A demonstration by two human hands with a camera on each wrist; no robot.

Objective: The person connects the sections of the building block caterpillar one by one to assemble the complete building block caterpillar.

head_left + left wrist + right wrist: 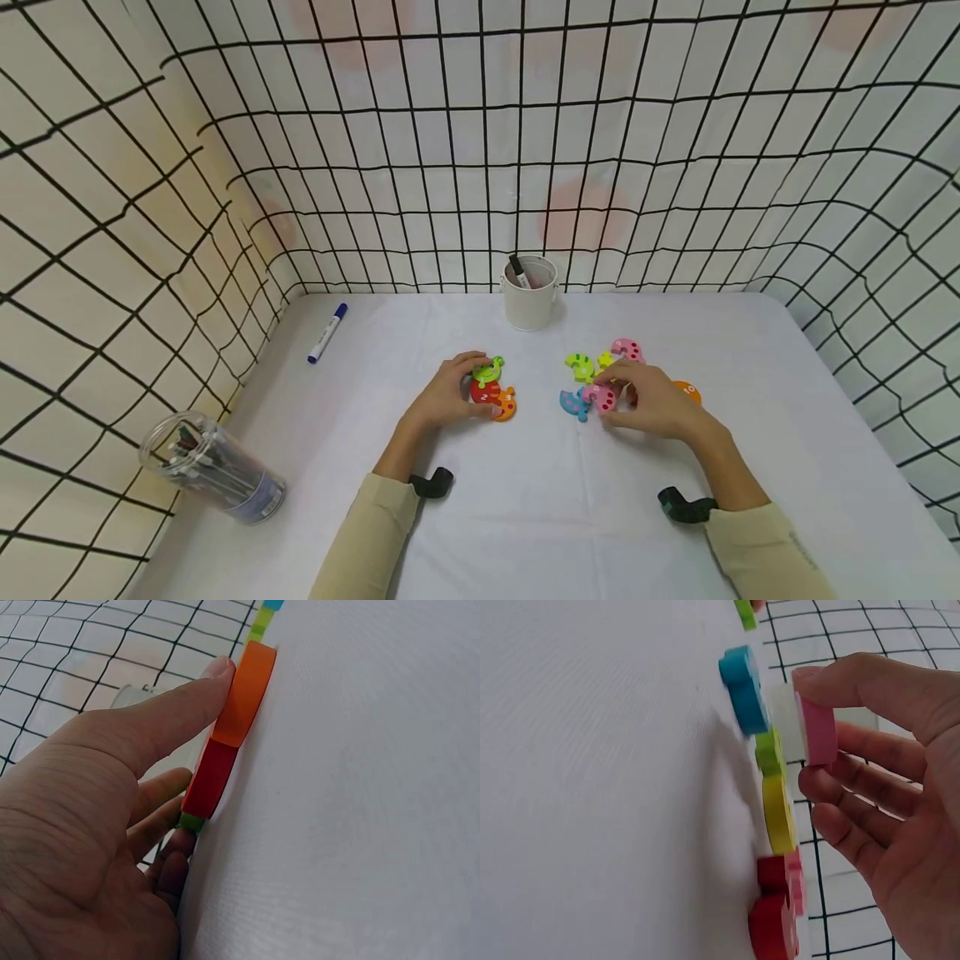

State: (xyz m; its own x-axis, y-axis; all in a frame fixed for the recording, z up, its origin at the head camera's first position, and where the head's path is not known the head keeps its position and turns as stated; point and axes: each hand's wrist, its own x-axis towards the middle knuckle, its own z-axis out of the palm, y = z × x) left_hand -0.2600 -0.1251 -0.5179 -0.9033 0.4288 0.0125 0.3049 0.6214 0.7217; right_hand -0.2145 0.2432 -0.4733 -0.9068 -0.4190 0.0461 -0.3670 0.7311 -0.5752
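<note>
While the left hand (442, 400) curls around an orange piece (507, 406), a red piece (483, 392) and a green frog (488, 372) on the white table (525, 517), the right hand (658, 403) pinches a pink piece (602, 398) above it. Left of that lies a blue piece (573, 405); farther away, a striped green piece (581, 367); at the far edge, a white bucket (529, 308).

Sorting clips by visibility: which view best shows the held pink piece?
Right wrist: the pink piece appears large, pinched in the right grip. Head shows its spotted face, but small; left wrist doesn't show it.
</note>
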